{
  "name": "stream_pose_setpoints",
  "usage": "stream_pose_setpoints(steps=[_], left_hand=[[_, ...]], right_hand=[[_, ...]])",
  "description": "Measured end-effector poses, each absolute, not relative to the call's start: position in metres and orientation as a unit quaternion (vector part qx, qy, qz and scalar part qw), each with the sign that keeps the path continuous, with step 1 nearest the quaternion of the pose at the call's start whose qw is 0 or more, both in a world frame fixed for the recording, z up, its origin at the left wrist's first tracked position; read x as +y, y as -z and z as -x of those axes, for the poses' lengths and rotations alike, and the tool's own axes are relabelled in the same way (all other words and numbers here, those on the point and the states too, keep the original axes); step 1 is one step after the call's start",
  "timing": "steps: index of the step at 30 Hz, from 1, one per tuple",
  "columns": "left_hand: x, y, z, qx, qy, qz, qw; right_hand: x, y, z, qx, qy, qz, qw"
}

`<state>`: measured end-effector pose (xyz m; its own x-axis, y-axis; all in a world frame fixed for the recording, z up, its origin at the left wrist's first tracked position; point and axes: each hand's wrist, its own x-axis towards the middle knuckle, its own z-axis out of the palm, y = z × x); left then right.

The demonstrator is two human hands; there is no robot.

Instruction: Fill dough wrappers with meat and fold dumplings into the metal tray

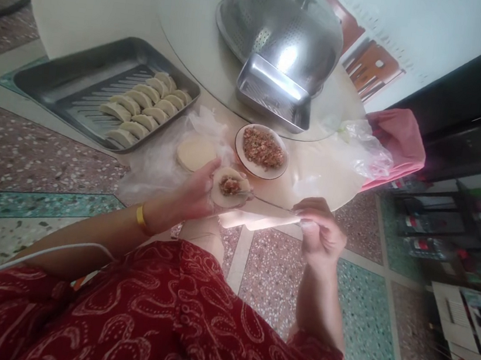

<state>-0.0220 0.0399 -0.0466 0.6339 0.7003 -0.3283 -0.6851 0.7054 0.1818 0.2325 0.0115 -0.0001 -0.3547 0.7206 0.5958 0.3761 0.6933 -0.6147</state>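
My left hand (200,191) holds a round dumpling wrapper (221,200) open across its palm and fingers. A small mound of meat filling (229,186) sits in the wrapper's middle. My right hand (322,225) is closed around the end of a thin metal utensil (273,204). The utensil's far tip reaches the filling; whether it is a spoon or a fork I cannot tell. Just beyond both hands, a plate (238,151) bears chopped meat filling. A stack of round wrappers (195,153) lies on a crumpled plastic bag (153,171) beside my left hand.
To the left, a metal tray (68,73) holds folded dumplings (143,96) in rows at its right end. Farther back, a small metal pan (272,104) and a large domed steamer lid (278,25) stand on the glass turntable (186,19). Pink cloth (398,142) hangs at the table's right edge.
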Motion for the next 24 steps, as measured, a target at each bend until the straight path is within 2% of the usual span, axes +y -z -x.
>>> stream_pose_setpoints(steps=[13,19,24], left_hand=[[0.04,0.044,0.02,0.208,-0.374,-0.044,0.903],[0.037,0.047,0.019,0.208,-0.384,-0.036,0.899],[0.038,0.056,0.02,0.181,-0.38,-0.045,0.906]], right_hand=[[0.012,0.002,-0.23,-0.816,-0.207,0.32,0.434],[0.008,0.007,-0.228,-0.776,-0.151,0.338,0.511],[0.008,0.013,-0.223,-0.781,-0.141,0.348,0.5]])
